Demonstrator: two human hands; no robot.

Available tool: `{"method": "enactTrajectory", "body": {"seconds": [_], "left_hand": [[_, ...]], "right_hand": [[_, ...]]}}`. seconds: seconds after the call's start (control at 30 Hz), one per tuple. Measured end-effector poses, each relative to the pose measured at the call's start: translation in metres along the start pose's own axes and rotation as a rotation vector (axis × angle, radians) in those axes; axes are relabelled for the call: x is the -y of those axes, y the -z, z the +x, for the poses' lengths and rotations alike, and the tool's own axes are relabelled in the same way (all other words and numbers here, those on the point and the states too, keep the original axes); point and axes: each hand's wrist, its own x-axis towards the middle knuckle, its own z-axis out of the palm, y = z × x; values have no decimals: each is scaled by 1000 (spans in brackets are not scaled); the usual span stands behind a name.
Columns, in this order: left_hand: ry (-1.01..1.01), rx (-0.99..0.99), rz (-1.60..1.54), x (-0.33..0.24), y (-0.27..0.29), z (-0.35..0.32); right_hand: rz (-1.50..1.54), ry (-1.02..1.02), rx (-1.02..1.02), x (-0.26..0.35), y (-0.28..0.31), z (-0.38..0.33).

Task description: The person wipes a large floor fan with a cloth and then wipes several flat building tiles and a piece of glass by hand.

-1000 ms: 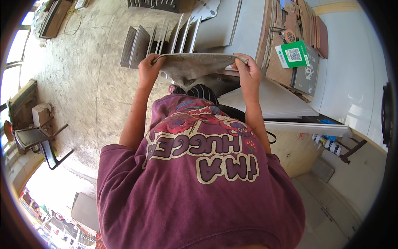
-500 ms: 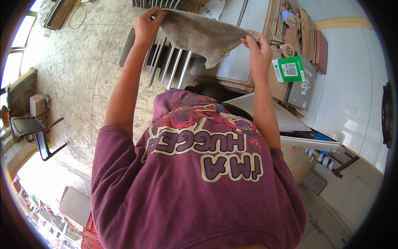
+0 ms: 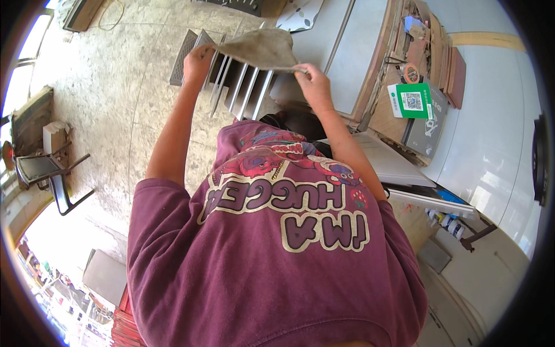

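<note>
I hold a flat grey-brown tile slab (image 3: 260, 49) out in front of me with both hands, tilted, above the floor. My left hand (image 3: 198, 58) grips its left corner. My right hand (image 3: 314, 85) grips its right edge. Below the slab stands a row of grey tiles on edge in a rack (image 3: 231, 81) on the concrete floor. My maroon printed shirt (image 3: 277, 243) fills the lower half of the view.
Large grey slabs lean at the upper right (image 3: 347, 52), beside stacked brown boards (image 3: 428, 46) and a green card (image 3: 411, 101). A black metal chair (image 3: 49, 173) stands at the left. A white wall (image 3: 497, 133) runs along the right.
Both hands have carried the slab farther away from my body and higher, from close to my chest to over the rack of upright tiles.
</note>
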Motion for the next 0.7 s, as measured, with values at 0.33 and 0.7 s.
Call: {"method": "enactTrajectory", "body": {"seconds": [0.33,0.7], "left_hand": [[146,319,252,92,18,-129],[457,1020,79,98,71,-164]], "right_hand": [[-33,-87,766,-27,-40,-36],[245,-356,955,-21,-46,-50]]}}
